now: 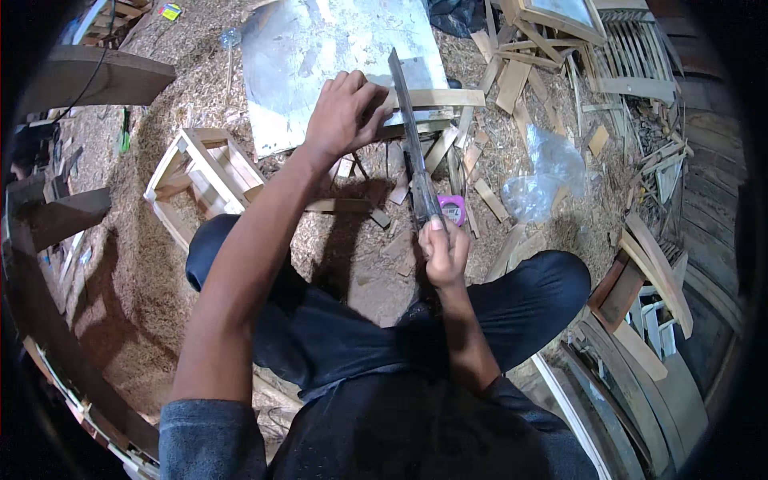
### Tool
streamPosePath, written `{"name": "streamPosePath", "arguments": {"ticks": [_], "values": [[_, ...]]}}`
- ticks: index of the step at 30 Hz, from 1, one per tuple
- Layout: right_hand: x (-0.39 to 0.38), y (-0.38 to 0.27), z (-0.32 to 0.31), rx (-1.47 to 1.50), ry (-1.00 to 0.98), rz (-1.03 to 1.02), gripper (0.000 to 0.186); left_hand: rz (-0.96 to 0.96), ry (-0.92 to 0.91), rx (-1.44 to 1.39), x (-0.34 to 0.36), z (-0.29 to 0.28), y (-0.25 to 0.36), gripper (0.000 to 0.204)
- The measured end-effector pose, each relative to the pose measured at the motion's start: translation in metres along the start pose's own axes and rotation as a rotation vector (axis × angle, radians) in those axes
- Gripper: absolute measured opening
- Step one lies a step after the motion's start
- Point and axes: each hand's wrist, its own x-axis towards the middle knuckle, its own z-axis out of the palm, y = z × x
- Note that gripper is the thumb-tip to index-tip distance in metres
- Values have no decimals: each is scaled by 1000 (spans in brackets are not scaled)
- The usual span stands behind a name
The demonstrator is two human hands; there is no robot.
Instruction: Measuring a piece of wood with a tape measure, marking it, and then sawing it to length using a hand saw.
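My right hand point(446, 250) is closed round the handle end of a long, narrow dark handsaw point(410, 132), its thumb stretched along the top. The blade points away from me and crosses a pale curved wooden strip point(452, 98). My left hand point(346, 112) is closed on the strip's left end, just left of the blade, with its fingers curled and partly hidden. Beneath the strip lies a worn whitish board point(320, 56). A pink tape measure point(453, 210) rests on the ground beside the saw's near end.
A small wooden frame point(210, 172) stands left of my knee. Wood offcuts, a clear plastic bag point(548, 168) and a framed panel point(560, 16) lie to the right. Curved boards point(640, 384) are stacked at lower right. Shavings point(152, 280) cover the ground.
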Motion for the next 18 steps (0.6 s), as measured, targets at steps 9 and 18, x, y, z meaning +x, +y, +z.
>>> {"name": "streamPosePath", "arguments": {"ticks": [9,18], "values": [[-5,-36,13,255,186,-587,27,8,65,22,3,1,2,25],[29,-7,14,-26,174,-227,43,-106,125,8,-9,12,19,28]]}}
